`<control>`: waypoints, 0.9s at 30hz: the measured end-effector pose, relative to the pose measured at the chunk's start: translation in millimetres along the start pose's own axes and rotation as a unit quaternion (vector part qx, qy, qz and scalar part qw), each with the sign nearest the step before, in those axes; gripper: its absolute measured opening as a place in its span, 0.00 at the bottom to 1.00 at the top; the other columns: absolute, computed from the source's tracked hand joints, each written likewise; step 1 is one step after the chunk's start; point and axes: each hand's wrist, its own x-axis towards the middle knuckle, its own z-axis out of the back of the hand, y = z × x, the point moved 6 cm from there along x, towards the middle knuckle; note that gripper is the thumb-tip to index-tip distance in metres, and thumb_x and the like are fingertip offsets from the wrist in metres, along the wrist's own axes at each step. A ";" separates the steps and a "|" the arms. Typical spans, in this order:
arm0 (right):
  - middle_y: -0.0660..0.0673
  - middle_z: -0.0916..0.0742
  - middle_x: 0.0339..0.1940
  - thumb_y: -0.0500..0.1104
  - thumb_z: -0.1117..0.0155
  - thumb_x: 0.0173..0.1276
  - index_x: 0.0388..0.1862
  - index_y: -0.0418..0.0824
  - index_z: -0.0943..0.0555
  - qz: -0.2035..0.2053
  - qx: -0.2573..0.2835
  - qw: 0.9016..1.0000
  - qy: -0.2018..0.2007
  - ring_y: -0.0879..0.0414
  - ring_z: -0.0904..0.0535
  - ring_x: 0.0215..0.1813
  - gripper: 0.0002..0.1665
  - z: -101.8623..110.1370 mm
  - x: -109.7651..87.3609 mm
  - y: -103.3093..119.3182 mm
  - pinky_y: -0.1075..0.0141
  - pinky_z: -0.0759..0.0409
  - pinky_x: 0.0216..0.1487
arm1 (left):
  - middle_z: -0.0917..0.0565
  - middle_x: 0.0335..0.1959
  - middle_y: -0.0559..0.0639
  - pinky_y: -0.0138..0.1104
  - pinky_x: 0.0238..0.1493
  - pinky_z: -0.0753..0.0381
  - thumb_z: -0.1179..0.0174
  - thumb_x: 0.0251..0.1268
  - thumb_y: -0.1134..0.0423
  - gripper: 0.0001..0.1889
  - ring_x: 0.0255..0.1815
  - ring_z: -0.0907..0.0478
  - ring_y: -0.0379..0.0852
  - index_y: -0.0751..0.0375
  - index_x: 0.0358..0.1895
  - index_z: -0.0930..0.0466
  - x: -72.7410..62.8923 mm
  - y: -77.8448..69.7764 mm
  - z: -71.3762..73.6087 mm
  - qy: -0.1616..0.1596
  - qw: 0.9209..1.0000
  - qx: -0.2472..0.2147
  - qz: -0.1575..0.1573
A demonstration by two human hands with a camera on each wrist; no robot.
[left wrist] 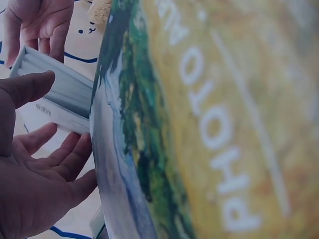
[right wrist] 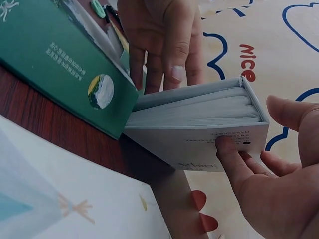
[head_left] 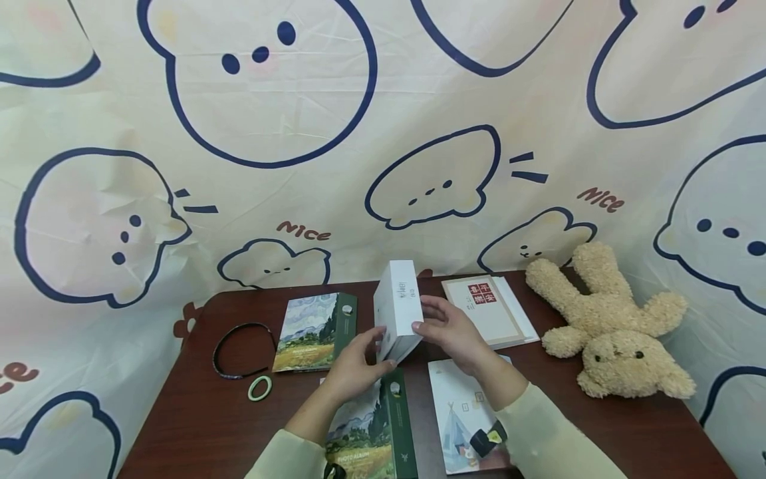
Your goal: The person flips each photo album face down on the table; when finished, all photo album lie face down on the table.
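Upright between the two hands is a thick white album [head_left: 399, 299], small print on its spine. The right wrist view shows the album's pages [right wrist: 199, 107] fanned slightly inside the cover. My left hand [head_left: 356, 362] grips its lower left part, thumb on the near side and fingers on the far side. On the other side, my right hand [head_left: 451, 332] holds the spine edge with its fingertips. Below the left hand lies a green-spined photo album [head_left: 365, 432] with a painted landscape cover, which fills much of the left wrist view.
A second landscape album [head_left: 311, 332] lies left, beside a black headband [head_left: 217, 349] and a pale green ring [head_left: 260, 388]. At the right are a cream album with red characters [head_left: 473, 309], a tent-print book [head_left: 449, 419] partly under the right forearm, and a teddy bear [head_left: 616, 332].
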 end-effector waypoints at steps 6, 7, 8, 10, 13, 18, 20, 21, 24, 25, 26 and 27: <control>0.38 0.23 0.73 0.44 0.25 0.69 0.78 0.44 0.33 -0.007 -0.008 1.000 -0.012 0.42 0.22 0.70 0.42 6.0 0.8 -4.5 0.51 0.18 0.61 | 0.26 0.71 0.59 0.60 0.56 0.21 0.30 0.68 0.54 0.35 0.65 0.24 0.63 0.54 0.76 0.30 -0.9 1.1 -1.2 0.011 1.000 0.017 -0.006; 0.38 0.23 0.73 0.44 0.25 0.68 0.78 0.44 0.33 -0.007 -0.010 1.000 -0.016 0.42 0.22 0.70 0.42 7.3 0.7 -4.9 0.51 0.18 0.61 | 0.26 0.71 0.59 0.60 0.57 0.21 0.30 0.68 0.54 0.34 0.65 0.24 0.63 0.54 0.76 0.29 -1.1 0.9 -1.4 0.013 1.000 0.018 -0.007; 0.38 0.23 0.73 0.44 0.25 0.68 0.78 0.43 0.33 -0.008 -0.011 1.000 -0.019 0.42 0.22 0.69 0.43 8.6 0.7 -5.5 0.52 0.17 0.61 | 0.26 0.71 0.59 0.60 0.57 0.21 0.30 0.68 0.54 0.34 0.65 0.24 0.63 0.55 0.76 0.29 -1.4 0.7 -1.7 0.016 1.000 0.021 -0.008; 0.38 0.23 0.73 0.43 0.25 0.68 0.79 0.43 0.34 -0.010 -0.013 1.000 -0.026 0.41 0.22 0.69 0.44 11.1 0.7 -6.9 0.53 0.17 0.61 | 0.26 0.71 0.60 0.61 0.57 0.22 0.31 0.68 0.53 0.33 0.66 0.24 0.64 0.56 0.75 0.28 -1.9 0.3 -2.5 0.021 0.999 0.027 -0.012; 0.37 0.23 0.73 0.42 0.24 0.67 0.79 0.41 0.35 -0.012 -0.017 0.999 -0.032 0.41 0.22 0.69 0.45 14.0 1.2 -9.3 0.53 0.18 0.62 | 0.26 0.72 0.61 0.61 0.57 0.22 0.31 0.68 0.53 0.32 0.66 0.24 0.65 0.57 0.74 0.27 -2.8 0.0 -3.8 0.033 0.999 0.035 -0.014; 0.37 0.23 0.73 0.40 0.23 0.66 0.79 0.40 0.35 -0.014 -0.027 0.999 -0.041 0.41 0.22 0.69 0.46 18.1 4.6 -16.4 0.55 0.19 0.63 | 0.28 0.73 0.62 0.61 0.58 0.23 0.32 0.69 0.54 0.33 0.68 0.26 0.67 0.58 0.75 0.29 -3.3 -0.4 -5.6 0.051 0.998 0.043 -0.011; 0.36 0.23 0.73 0.40 0.24 0.66 0.79 0.40 0.35 -0.017 -0.027 0.999 -0.041 0.40 0.22 0.69 0.46 19.2 5.8 -19.1 0.55 0.19 0.63 | 0.29 0.74 0.63 0.62 0.60 0.24 0.33 0.70 0.53 0.35 0.69 0.27 0.67 0.59 0.77 0.31 -3.1 0.6 -5.8 0.055 0.998 0.039 -0.006; 0.36 0.23 0.73 0.40 0.24 0.66 0.79 0.39 0.35 -0.018 -0.026 0.999 -0.041 0.40 0.23 0.70 0.46 19.6 6.4 -20.3 0.55 0.19 0.63 | 0.29 0.74 0.63 0.62 0.61 0.24 0.33 0.70 0.53 0.36 0.70 0.28 0.67 0.58 0.77 0.32 -3.0 1.6 -5.8 0.056 0.998 0.036 -0.002; 0.35 0.23 0.73 0.38 0.24 0.66 0.80 0.37 0.36 -0.023 -0.021 0.999 -0.043 0.40 0.23 0.70 0.46 20.5 7.1 -22.5 0.55 0.19 0.63 | 0.29 0.75 0.62 0.63 0.63 0.26 0.33 0.70 0.52 0.37 0.72 0.29 0.66 0.58 0.79 0.35 -2.8 4.8 -5.5 0.057 0.998 0.026 0.010; 0.34 0.23 0.73 0.38 0.25 0.66 0.80 0.37 0.36 -0.024 -0.021 0.999 -0.044 0.39 0.23 0.70 0.46 20.8 7.2 -23.2 0.55 0.19 0.63 | 0.29 0.75 0.62 0.63 0.63 0.27 0.33 0.70 0.52 0.38 0.72 0.30 0.66 0.57 0.79 0.35 -2.7 5.7 -5.2 0.057 0.998 0.024 0.013; 0.34 0.23 0.73 0.37 0.25 0.66 0.80 0.36 0.36 -0.026 -0.023 0.998 -0.045 0.39 0.23 0.70 0.46 21.3 7.4 -23.9 0.56 0.19 0.62 | 0.29 0.75 0.61 0.63 0.64 0.28 0.33 0.70 0.52 0.38 0.73 0.30 0.66 0.57 0.80 0.35 -2.7 6.5 -5.0 0.057 0.998 0.022 0.015; 0.34 0.24 0.73 0.37 0.25 0.66 0.80 0.36 0.36 -0.027 -0.025 0.998 -0.046 0.39 0.24 0.71 0.46 21.7 7.6 -24.7 0.56 0.19 0.62 | 0.29 0.75 0.61 0.63 0.64 0.28 0.33 0.70 0.52 0.38 0.73 0.31 0.66 0.57 0.80 0.35 -2.6 7.2 -4.7 0.057 0.998 0.022 0.017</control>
